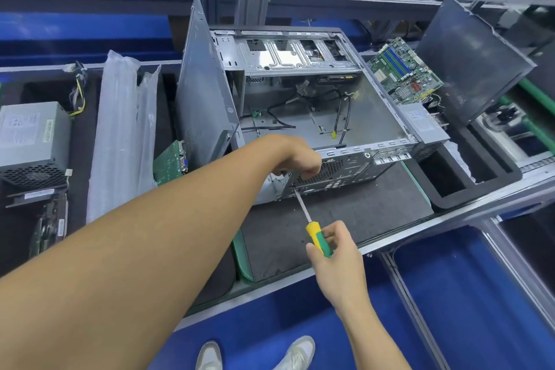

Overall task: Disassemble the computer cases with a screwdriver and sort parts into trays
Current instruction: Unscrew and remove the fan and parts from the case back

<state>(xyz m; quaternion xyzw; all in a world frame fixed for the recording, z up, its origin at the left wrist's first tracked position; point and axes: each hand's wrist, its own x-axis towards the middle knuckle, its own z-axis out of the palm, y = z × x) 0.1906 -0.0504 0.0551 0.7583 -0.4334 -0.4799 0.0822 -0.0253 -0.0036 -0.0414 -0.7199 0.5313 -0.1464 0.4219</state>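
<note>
An open grey computer case [372,117] lies on a dark mat [354,213], its inside bare except for loose black cables. My right hand [336,252] grips a screwdriver [319,239] with a yellow and green handle; its tip meets the case's rear panel near the lower left corner. My left hand [295,156] curls over the top rear edge of the case, just above the tip. A grey side panel [204,93] stands upright against the case's left side.
A motherboard [405,72] and a power supply [426,126] sit in the black tray [480,186] at right, with a dark panel [471,60] leaning behind. At left are another power supply [33,141], plastic sleeves [123,135] and a green board [171,162].
</note>
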